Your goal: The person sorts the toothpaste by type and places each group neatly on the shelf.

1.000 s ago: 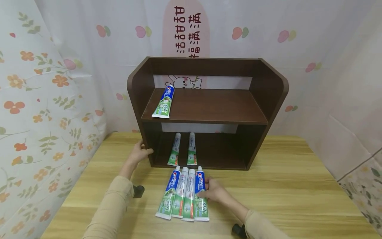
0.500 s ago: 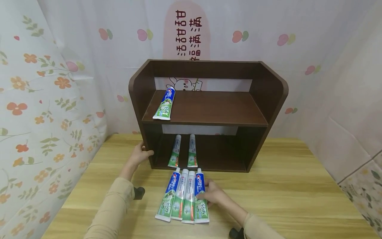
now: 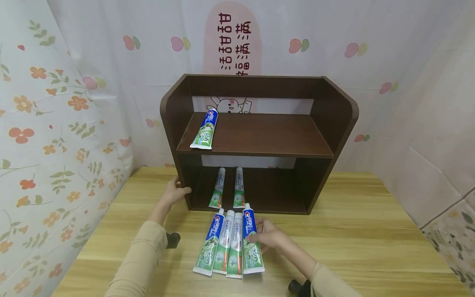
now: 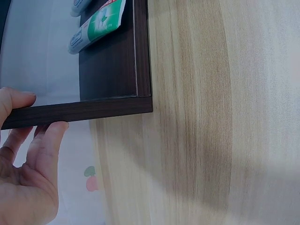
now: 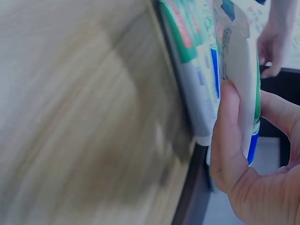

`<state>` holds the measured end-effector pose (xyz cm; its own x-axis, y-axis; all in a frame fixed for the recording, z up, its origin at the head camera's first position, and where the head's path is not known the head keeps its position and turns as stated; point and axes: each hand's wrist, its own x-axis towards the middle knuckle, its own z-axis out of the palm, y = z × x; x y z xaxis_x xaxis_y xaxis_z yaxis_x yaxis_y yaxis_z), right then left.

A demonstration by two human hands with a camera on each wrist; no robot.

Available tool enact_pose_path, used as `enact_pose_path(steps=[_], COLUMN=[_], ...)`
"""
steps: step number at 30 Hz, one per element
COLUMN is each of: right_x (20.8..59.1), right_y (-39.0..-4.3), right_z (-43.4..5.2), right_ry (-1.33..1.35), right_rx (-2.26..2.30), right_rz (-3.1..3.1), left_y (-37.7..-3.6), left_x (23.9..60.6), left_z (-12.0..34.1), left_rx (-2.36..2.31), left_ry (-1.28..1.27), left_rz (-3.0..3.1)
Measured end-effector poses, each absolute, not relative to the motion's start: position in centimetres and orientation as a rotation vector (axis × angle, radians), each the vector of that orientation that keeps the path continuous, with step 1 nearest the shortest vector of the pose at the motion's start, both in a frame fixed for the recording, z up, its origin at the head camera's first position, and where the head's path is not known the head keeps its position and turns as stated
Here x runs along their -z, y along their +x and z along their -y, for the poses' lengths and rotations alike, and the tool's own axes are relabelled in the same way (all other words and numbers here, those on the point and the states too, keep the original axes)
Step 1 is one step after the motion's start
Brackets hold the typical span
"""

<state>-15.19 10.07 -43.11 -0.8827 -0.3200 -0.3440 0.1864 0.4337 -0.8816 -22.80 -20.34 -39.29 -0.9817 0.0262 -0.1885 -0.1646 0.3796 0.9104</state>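
My right hand (image 3: 270,235) pinches a blue and green toothpaste tube (image 3: 254,251) between thumb and fingers. In the right wrist view the tube's pale back (image 5: 241,70) shows, lifted off the table. Beside it on the table lie two silver and green tubes (image 3: 235,247) (image 3: 224,243) and another blue and green tube (image 3: 209,245). My left hand (image 3: 172,192) grips the left side panel of the dark brown shelf (image 3: 256,153), thumb on the inner face and fingers on the outer, as the left wrist view shows (image 4: 35,173).
On the upper board at the left lies one blue and green tube (image 3: 205,130). Two silver and green tubes (image 3: 218,187) (image 3: 239,187) lie in the lower compartment. A wooden table (image 3: 345,239) carries the shelf, and a patterned curtain (image 3: 393,115) hangs behind it.
The rightmost blue and green tube has risen off the table and shifted slightly right and forward in my right hand. My left hand stays on the shelf's side.
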Motion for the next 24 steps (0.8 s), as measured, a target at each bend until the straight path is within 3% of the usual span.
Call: enact_pose_path(steps=[24], right_x=[36.7], right_y=[-15.1], right_z=[-10.3], right_ry=[-0.103], right_rx=[1.517], right_rz=[-2.279], left_y=[-22.8], left_x=[39.3], left_z=[20.4], left_rx=[-1.66], left_ry=[-0.108], left_rz=[-2.458])
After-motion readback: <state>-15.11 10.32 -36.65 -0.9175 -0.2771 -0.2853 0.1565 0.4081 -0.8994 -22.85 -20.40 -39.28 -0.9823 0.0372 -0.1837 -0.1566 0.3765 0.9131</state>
